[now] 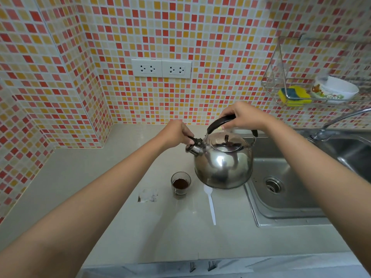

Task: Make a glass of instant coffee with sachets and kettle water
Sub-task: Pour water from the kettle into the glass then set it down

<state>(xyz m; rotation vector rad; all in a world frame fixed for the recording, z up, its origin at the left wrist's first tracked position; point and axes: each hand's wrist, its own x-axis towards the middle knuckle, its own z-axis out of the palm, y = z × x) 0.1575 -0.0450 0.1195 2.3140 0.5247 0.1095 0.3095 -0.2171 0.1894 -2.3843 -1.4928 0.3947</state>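
A shiny steel kettle (222, 165) stands on the counter beside the sink. My right hand (246, 116) grips its black handle from above. My left hand (177, 132) pinches the black lever of the spout cap (193, 146) on the kettle's left side. In front of the kettle a small glass (180, 185) stands upright with dark coffee powder in its bottom. A torn, empty sachet (148, 195) lies flat to the left of the glass. A white plastic spoon (210, 203) lies to the glass's right, its bowl near the kettle's base.
A steel sink (291, 197) with a drain fills the right side, with a tap (337, 123) behind it. A wire rack (301, 77) on the tiled wall holds a yellow sponge and a white bowl. Two wall sockets (161, 68) sit above the counter (140, 227).
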